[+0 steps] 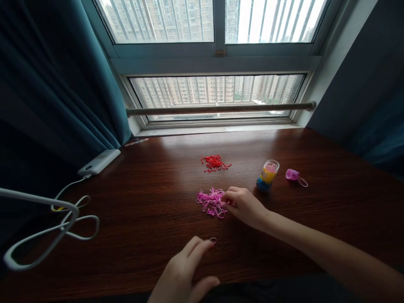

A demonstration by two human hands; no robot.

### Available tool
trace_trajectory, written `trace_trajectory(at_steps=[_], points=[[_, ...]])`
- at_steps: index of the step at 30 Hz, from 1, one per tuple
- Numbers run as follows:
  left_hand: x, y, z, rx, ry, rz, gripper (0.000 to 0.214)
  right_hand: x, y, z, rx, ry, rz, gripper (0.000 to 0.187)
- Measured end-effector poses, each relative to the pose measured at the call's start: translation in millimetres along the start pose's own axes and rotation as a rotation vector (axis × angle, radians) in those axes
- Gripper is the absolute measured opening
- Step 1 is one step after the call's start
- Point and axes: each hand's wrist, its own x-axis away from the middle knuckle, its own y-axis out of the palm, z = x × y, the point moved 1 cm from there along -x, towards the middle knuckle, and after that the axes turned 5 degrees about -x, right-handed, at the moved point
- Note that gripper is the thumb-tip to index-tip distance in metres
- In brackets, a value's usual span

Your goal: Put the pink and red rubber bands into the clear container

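The left hand (181, 271) has parted fingers while the right hand (241, 204), grip unclear, touches thin pink elastic bands (212, 201), probably heaped for easy picking.

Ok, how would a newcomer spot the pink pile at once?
Find the dark wooden table in front of the window. Near its middle, the right hand touches the edge of the pink pile, a loose tangle. Its colour sets it apart from the red heap nearer the window.
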Motion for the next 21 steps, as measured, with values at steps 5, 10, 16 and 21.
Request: trace_trajectory(at_steps=[5,10,16,21], points=[[-41,-8.2,7,-0.222,0.046,0.069,0.015,3,12,12,-0.026,-0.026,0.076,0.011],[-64,-31.7,1,-0.166,0.188,0.058,0.006,10,13,18,-0.071,-0.067,0.092,0.012],[-111,-70.7,-23,-0.064,0.27,0.263,0.012,7,12,22,-0.121,-0.068,0.149,0.012],[-123,-77.3,-42,-0.01,0.232,0.282,0.023,9,11,23,-0.112,-0.073,0.15,0.012]])
